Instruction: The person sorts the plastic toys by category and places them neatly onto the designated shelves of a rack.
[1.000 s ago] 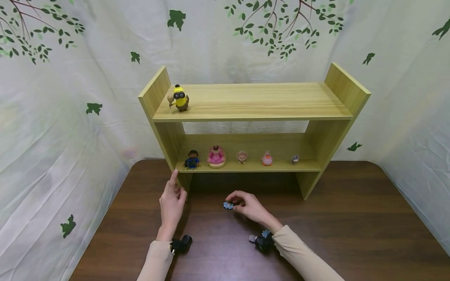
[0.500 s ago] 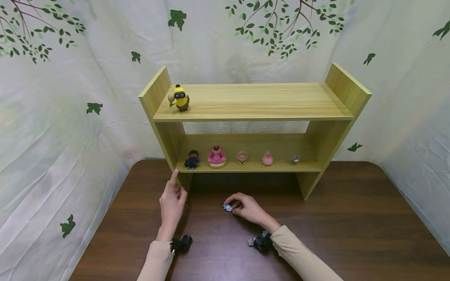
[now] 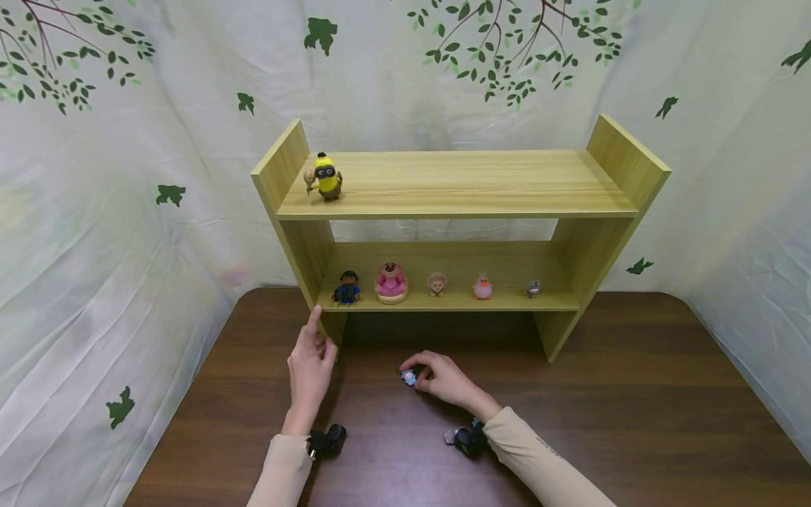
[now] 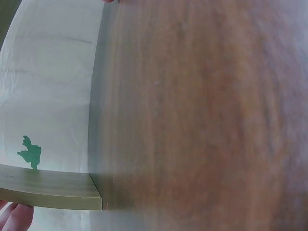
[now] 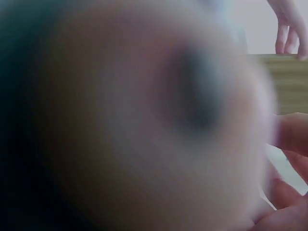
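Observation:
My right hand (image 3: 446, 380) pinches a small blue figurine (image 3: 408, 377) between thumb and fingertips, close above the table in front of the shelf. My left hand (image 3: 308, 366) has its index finger stretched out to the front edge of the left side panel of the wooden shelf (image 3: 456, 217). Its other fingers are bent. In the right wrist view, fingers of the right hand (image 5: 291, 168) show at the right edge. A large, blurred, rounded beige-pink thing (image 5: 134, 120) fills most of that view; its kind cannot be made out.
A minion figure (image 3: 327, 177) stands on the top board. Below it, a boy figure (image 3: 346, 289), pink bear (image 3: 391, 283), lion-like head (image 3: 436, 284), pink bird (image 3: 482, 286) and small grey figure (image 3: 532, 287) form a row. A small grey thing (image 3: 450, 436) lies beside the right wrist camera (image 3: 470, 442).
My right hand has shifted slightly left and toward me with the blue figurine, which has turned in the fingers. The left hand has stayed at the shelf.

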The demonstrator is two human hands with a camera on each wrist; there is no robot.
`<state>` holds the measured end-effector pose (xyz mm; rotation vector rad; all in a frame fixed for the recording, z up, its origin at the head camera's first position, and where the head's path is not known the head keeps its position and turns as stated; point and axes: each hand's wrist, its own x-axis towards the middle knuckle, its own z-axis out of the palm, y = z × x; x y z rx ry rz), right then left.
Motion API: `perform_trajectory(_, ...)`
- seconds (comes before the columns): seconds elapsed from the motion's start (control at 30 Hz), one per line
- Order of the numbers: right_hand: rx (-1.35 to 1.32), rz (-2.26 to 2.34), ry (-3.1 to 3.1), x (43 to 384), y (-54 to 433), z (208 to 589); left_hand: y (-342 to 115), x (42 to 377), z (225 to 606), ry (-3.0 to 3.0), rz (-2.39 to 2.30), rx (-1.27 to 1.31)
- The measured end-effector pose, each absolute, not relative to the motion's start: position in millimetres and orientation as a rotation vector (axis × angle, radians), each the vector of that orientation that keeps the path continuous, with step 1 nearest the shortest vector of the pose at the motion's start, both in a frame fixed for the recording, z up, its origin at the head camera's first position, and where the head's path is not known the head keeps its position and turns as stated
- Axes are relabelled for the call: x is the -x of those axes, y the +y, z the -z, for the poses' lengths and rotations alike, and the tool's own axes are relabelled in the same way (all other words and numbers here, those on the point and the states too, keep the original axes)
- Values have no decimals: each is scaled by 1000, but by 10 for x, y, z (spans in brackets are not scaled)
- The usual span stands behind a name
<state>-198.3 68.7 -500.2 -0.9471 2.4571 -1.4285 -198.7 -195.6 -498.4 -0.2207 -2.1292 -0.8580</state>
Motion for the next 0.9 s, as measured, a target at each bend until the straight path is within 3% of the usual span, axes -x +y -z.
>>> perform_trajectory(0.9, 928, 1382, 2478, 2010, 670, 5011, -1954, 1992, 4985, -2117, 849, 236)
